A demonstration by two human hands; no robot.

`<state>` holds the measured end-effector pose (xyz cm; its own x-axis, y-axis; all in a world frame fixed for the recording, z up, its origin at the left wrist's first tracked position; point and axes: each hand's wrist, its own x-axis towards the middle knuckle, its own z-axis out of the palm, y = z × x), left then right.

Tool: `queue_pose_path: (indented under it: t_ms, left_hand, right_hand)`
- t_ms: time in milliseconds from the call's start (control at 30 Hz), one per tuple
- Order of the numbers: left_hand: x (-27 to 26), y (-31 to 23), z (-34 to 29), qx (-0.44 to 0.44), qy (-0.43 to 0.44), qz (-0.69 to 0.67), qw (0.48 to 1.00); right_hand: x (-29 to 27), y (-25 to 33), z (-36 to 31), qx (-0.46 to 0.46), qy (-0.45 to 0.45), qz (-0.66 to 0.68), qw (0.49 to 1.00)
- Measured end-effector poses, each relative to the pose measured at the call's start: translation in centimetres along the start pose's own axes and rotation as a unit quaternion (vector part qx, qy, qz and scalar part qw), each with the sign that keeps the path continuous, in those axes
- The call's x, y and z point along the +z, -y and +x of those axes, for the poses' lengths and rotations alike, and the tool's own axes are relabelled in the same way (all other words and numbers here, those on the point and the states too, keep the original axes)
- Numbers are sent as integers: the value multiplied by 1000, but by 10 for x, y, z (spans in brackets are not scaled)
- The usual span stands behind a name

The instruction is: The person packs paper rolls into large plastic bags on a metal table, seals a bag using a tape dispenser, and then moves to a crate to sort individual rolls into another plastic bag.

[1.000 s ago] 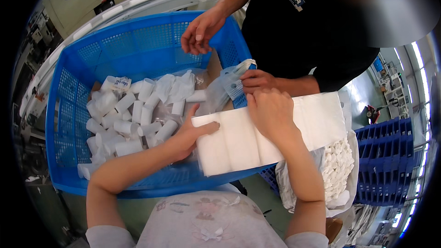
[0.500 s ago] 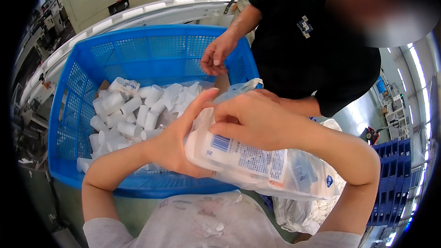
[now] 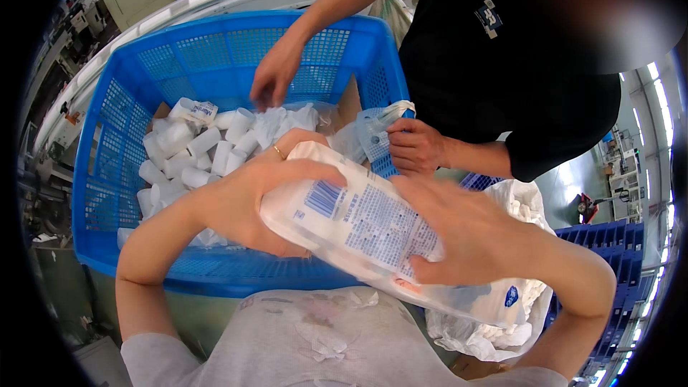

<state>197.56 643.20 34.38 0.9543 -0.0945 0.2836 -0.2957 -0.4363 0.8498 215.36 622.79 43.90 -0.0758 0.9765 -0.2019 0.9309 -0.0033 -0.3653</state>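
Observation:
A long printed plastic package (image 3: 362, 218), whitish and partly see-through, lies tilted across my front above the near side of a blue crate (image 3: 236, 21). My left hand (image 3: 233, 204) is closed round its left end, with the thumb on top near the barcode. Over the middle and right of the package, my right hand (image 3: 476, 233) grips from above and is smeared by motion; the fingers on the far side are partly hidden. Inside the crate, several white plastic cylinders (image 3: 204, 142) lie loose beside crumpled clear film (image 3: 290, 120).
Across the crate, a person in black reaches one hand (image 3: 278, 72) over the film and rests the other (image 3: 418, 147) at the crate's right rim. A white bag (image 3: 527, 204) of white pieces stands at the right, before stacked dark blue crates (image 3: 598, 258).
My right hand has slid from the package's left end to its middle and right. My left thumb now lies over its top. The other person's reaching hand has moved left over the crate.

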Motion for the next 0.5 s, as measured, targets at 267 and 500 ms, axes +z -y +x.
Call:
queue_pose_path:
  t_ms: [267,500]
  left_hand:
    - [9,-23,-18,-43,-31,128,990]
    - [48,-51,2,-5,-42,237,971]
  right_hand:
    - [18,3,34,-11,100,19,995]
    - [39,-12,34,-101,-27,-21,994]
